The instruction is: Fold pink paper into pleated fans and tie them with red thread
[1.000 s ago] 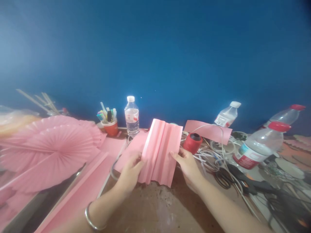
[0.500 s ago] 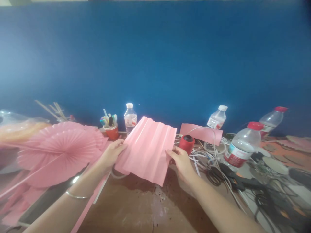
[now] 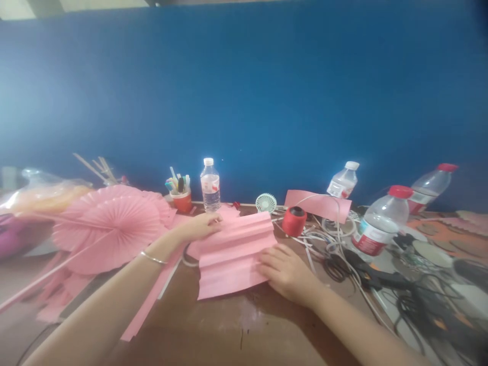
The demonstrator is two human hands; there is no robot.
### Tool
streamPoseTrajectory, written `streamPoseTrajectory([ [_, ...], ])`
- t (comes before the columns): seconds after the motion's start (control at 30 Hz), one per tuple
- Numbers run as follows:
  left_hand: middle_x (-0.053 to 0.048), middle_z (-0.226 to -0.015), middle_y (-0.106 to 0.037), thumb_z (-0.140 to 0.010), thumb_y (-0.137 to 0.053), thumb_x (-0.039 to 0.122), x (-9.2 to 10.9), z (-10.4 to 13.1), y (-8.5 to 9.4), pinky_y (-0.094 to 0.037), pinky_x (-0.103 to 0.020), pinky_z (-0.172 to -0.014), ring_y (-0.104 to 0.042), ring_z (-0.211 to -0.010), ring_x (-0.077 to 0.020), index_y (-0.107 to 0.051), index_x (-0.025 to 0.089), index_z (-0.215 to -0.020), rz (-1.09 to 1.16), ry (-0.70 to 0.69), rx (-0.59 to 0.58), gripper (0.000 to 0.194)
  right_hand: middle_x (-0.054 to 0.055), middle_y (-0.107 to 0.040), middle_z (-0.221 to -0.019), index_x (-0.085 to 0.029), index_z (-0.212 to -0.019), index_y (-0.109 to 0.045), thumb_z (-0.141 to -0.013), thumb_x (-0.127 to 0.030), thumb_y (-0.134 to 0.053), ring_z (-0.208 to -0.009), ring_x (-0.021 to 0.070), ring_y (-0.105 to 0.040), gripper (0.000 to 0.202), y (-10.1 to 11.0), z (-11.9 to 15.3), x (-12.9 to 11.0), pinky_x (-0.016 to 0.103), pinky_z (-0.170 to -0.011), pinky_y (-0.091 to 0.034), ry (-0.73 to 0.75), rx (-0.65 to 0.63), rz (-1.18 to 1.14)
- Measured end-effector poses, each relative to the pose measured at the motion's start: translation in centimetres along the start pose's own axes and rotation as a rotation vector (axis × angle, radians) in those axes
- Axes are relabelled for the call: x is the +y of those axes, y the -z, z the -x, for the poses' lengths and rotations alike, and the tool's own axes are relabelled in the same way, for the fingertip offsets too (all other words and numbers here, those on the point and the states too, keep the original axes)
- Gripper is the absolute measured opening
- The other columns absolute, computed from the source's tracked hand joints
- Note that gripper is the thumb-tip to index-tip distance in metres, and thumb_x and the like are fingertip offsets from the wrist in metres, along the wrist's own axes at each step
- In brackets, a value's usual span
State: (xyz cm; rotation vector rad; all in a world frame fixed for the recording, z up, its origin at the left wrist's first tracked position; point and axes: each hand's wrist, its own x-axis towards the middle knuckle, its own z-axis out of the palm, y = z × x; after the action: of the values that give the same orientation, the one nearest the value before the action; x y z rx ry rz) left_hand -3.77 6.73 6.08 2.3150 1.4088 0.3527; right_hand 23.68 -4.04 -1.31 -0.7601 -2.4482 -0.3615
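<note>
A pink sheet of paper with several parallel pleats lies low over the table in front of me, its folds running sideways. My right hand grips its right edge, fingers on top and the thumb hidden. Over the far left corner rests my left hand, fingers loosely stretched and a silver bangle on the wrist; no pinch shows there. Another pink paper piece sits behind the sheet. To the left is a round pink pleated paper fan.
Behind stand a marker cup, a water bottle, a small white fan and a red cylinder. Tangled cables, a red-capped bottle and a dark glue gun crowd the right. A blue wall rises behind.
The pink sheet has turned so its pleats run sideways instead of away from me, and it has come down toward the table. My left hand has loosened, and the view has shifted slightly left.
</note>
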Motion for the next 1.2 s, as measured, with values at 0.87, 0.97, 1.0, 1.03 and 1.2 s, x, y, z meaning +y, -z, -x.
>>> streamPoseTrajectory([
  [0.87, -0.002, -0.076, -0.056, -0.088, -0.04, 0.019, 3.7, 7.6, -10.0, -0.043, -0.026, -0.068, -0.053, -0.075, -0.0147, -0.059, 0.016, -0.076, -0.262, -0.406, -0.12, 0.023, 0.002, -0.061, -0.079, -0.022, -0.089, -0.061, -0.087, -0.022, -0.045, -0.077, 0.0171, -0.054, 0.016, 0.4, 0.0, -3.0, 0.029, -0.069, -0.038, -0.394, -0.405, -0.204],
  [0.97, -0.003, -0.08, -0.057, -0.088, -0.039, 0.017, 3.8, 7.7, -10.1, -0.045, -0.028, -0.069, -0.053, -0.076, -0.0157, -0.056, 0.016, -0.088, -0.245, -0.394, -0.074, 0.017, 0.002, -0.062, -0.08, -0.022, -0.086, -0.061, -0.089, -0.023, -0.042, -0.078, 0.0174, -0.055, 0.019, 0.1, 0.1, -3.1, 0.029, -0.069, -0.039, -0.489, -0.402, -0.216],
  [1.0, -0.003, -0.082, -0.056, -0.087, -0.039, 0.015, 3.8, 7.8, -10.0, -0.045, -0.029, -0.069, -0.053, -0.076, -0.0161, -0.055, 0.016, -0.092, -0.256, -0.406, -0.064, 0.016, 0.002, -0.062, -0.08, -0.022, -0.086, -0.061, -0.089, -0.023, -0.042, -0.078, 0.0175, -0.055, 0.019, 0.0, 0.1, -3.0, 0.029, -0.069, -0.04, -0.509, -0.4, -0.225],
  [1.03, -0.004, -0.083, -0.056, -0.086, -0.04, 0.013, 3.9, 8.0, -10.0, -0.046, -0.03, -0.069, -0.053, -0.076, -0.0166, -0.054, 0.016, -0.094, -0.278, -0.43, -0.064, 0.016, 0.002, -0.062, -0.08, -0.022, -0.086, -0.061, -0.088, -0.024, -0.043, -0.079, 0.0176, -0.055, 0.018, -0.1, 0.2, -2.9, 0.029, -0.07, -0.04, -0.52, -0.397, -0.234],
  [1.2, -0.007, -0.089, -0.056, -0.081, -0.044, 0.009, 4.3, 9.0, -9.8, -0.049, -0.033, -0.068, -0.052, -0.08, -0.0199, -0.054, 0.015, -0.098, -0.389, -0.518, -0.088, 0.021, 0.003, -0.061, -0.078, -0.019, -0.077, -0.057, -0.086, -0.024, -0.047, -0.078, 0.0182, -0.054, 0.015, -0.6, 0.6, -2.5, 0.031, -0.07, -0.041, -0.533, -0.405, -0.231],
])
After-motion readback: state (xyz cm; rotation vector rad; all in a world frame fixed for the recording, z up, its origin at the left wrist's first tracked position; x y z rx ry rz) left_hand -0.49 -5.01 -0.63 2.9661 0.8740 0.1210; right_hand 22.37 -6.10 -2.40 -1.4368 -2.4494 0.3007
